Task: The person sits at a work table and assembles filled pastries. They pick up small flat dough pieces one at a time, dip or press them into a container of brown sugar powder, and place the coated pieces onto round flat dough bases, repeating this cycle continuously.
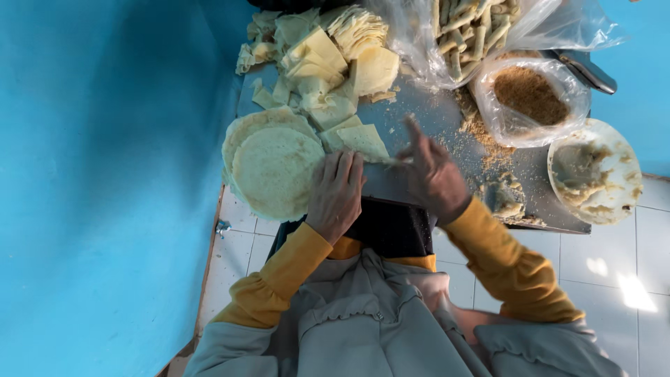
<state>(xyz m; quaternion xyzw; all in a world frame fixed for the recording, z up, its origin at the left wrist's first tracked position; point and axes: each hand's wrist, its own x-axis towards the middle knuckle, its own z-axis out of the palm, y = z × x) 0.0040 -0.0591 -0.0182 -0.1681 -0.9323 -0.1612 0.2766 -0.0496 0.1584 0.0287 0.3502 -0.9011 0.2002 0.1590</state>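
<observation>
Left hand lies flat, fingers spread, pinning a triangular wrapper on the tabletop beside the round wrapper stack. Right hand half-open, holding nothing I can make out. Best keep wrapper flat and roll tight.

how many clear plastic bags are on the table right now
2. One bag of rolled sticks lies at the table's far edge; a smaller bag of brown crumbs sits just nearer, beside the white bowl. Others may lie out of frame.
</observation>
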